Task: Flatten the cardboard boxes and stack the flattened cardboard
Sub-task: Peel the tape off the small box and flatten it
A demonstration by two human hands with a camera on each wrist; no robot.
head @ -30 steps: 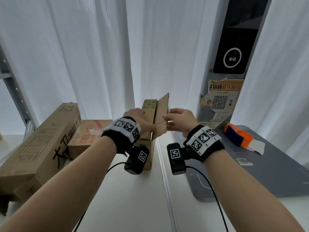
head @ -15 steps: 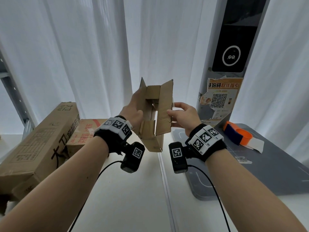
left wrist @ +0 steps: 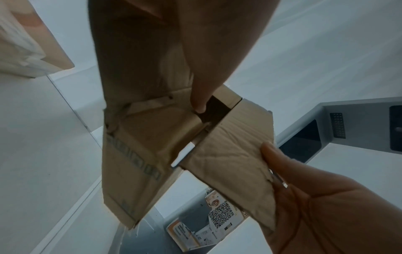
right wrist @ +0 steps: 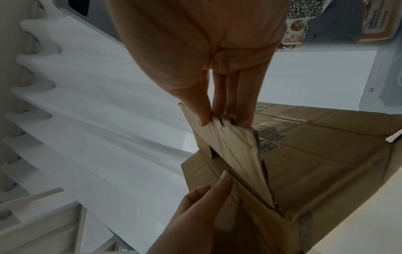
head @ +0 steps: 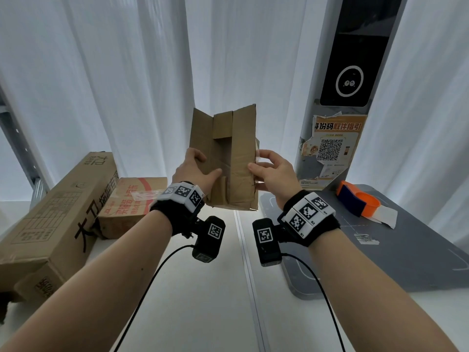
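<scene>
A small brown cardboard box (head: 225, 158), its flaps spread open, is held upright in the air above the white table (head: 198, 288). My left hand (head: 195, 168) grips its left side, thumb on the near face. My right hand (head: 269, 168) pinches the torn right flap (right wrist: 234, 147) between thumb and fingers. In the left wrist view the box (left wrist: 139, 147) fills the middle, my left thumb (left wrist: 200, 96) lies on it, and the right hand (left wrist: 304, 197) holds the crumpled flap. A long brown carton (head: 48, 222) and a smaller taped box (head: 132, 201) lie at the left.
A grey mat (head: 380, 250) covers the table's right side, with an orange and blue tape dispenser (head: 355, 201) and a white paper scrap on it. A grey pillar with a QR poster (head: 332, 148) stands behind. White curtains hang at the back.
The small box has been lifted off the table and raised. Its flaps have spread from nearly folded shut to open and flatter, with my hands apart on either side.
</scene>
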